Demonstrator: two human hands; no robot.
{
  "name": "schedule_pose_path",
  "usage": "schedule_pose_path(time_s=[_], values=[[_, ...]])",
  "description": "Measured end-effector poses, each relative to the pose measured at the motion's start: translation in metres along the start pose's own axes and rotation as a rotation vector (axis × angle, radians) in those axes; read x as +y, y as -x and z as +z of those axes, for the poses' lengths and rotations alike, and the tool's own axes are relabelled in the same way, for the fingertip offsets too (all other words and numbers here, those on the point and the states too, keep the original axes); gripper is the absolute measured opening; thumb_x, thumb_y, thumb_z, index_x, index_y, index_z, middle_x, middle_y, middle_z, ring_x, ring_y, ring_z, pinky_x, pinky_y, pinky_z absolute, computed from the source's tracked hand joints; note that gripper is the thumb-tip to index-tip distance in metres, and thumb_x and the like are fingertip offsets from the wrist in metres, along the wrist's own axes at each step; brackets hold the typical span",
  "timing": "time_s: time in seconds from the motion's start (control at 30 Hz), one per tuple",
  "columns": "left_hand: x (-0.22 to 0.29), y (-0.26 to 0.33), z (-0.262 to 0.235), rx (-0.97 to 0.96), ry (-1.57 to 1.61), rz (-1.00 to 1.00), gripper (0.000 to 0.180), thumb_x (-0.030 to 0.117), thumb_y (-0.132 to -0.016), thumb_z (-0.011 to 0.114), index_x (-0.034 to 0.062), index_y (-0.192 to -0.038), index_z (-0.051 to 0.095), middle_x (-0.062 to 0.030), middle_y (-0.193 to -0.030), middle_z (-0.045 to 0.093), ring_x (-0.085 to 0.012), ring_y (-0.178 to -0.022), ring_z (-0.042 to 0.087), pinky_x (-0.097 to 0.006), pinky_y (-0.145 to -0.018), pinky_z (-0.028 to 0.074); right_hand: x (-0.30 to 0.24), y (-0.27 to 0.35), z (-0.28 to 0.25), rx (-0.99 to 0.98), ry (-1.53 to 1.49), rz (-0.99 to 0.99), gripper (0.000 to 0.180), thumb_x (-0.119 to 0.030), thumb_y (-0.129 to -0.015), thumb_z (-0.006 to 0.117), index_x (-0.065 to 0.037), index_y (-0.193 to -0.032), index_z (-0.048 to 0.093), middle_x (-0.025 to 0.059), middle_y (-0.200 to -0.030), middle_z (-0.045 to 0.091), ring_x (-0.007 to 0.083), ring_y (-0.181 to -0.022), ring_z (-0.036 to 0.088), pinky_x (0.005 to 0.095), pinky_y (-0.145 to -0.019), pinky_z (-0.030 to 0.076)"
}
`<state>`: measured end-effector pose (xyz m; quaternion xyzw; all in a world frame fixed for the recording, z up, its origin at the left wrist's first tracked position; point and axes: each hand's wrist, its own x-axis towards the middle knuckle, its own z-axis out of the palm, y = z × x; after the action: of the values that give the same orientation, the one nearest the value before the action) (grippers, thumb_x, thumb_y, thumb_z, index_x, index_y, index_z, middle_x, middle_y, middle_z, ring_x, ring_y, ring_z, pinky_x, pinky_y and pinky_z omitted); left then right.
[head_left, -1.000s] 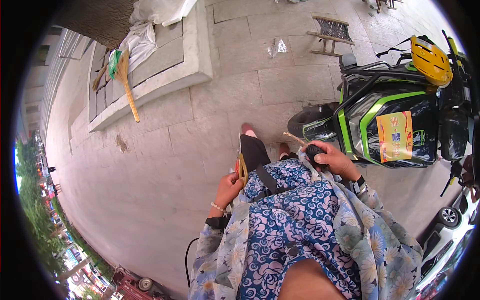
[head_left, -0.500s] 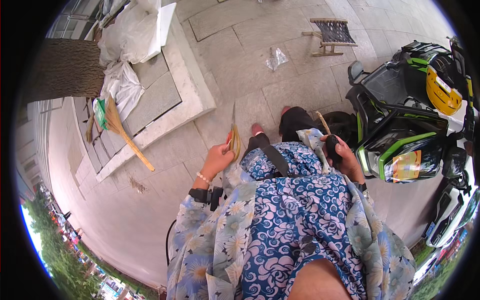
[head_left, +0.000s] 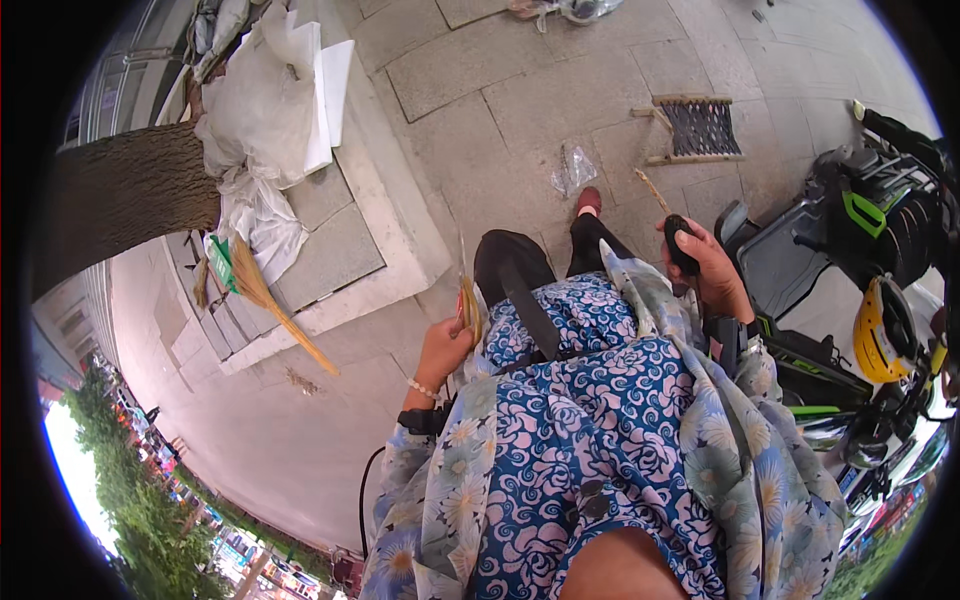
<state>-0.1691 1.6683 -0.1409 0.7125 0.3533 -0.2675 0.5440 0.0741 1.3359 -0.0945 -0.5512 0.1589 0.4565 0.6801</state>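
Note:
My left hand point(head_left: 447, 352) is closed round the yellow loop handles of a pair of scissors point(head_left: 473, 303), with a little red showing by the fingers. Their thin blades point away from me, beside my dark trouser leg. My right hand point(head_left: 714, 268) grips a rounded black object point(head_left: 681, 246) whose exact kind I cannot make out. From its far end sticks out a thin, light-brown stick-like piece point(head_left: 652, 188). Both hands are at waist height, either side of my patterned blue apron point(head_left: 590, 420).
A low folding stool point(head_left: 702, 129) with a black woven seat stands ahead right, near a crumpled clear plastic bag point(head_left: 574, 171). Parked scooters and a yellow helmet point(head_left: 885, 330) are on my right. On the left, a straw broom point(head_left: 265, 288) leans on a stone tree surround point(head_left: 415, 245) with a tree trunk point(head_left: 130, 200).
I have stepped forward, one leg now ahead. The scooters have slid back on the right, and a further bag shows at the top. Both hands still hold their things.

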Motion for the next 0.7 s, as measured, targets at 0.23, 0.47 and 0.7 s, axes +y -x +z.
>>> schedule_pose_path(time_s=[0.23,0.47,0.7], values=[[0.038,-0.034,-0.028,-0.003,-0.024,0.103,0.026,0.026,-0.079,0.056,0.0012,-0.084,0.061,-0.0154,-0.064,0.057,-0.021,-0.055,0.054,-0.033,-0.056,0.042,-0.07,-0.072,0.041,0.196,0.148,-0.056,0.026,-0.027,-0.086,0.055,-0.006,-0.101,0.053,0.0016,-0.072,0.052,0.0091,-0.055,0.048,0.0223,-0.05,0.038],[0.087,-0.121,-0.114,0.092,0.055,0.149,0.035,0.033,-0.072,0.055,-0.0025,-0.072,0.059,-0.0149,-0.058,0.058,-0.0225,-0.051,0.055,-0.037,-0.051,0.041,-0.062,-0.191,0.022,0.2,0.406,0.044,0.043,-0.034,-0.083,0.059,-0.003,-0.112,0.054,0.0071,-0.103,0.057,0.0158,-0.093,0.052,0.0278,-0.082,0.04],[0.094,-0.147,-0.168,0.229,0.004,0.185,0.036,0.034,-0.072,0.055,-0.0016,-0.069,0.059,-0.0166,-0.057,0.056,-0.0247,-0.05,0.054,-0.037,-0.05,0.04,-0.112,-0.271,0.124,-0.068,0.565,0.072,0.049,-0.035,-0.079,0.062,-0.001,-0.113,0.052,0.0092,-0.098,0.058,0.0165,-0.088,0.053,0.0282,-0.078,0.041]])
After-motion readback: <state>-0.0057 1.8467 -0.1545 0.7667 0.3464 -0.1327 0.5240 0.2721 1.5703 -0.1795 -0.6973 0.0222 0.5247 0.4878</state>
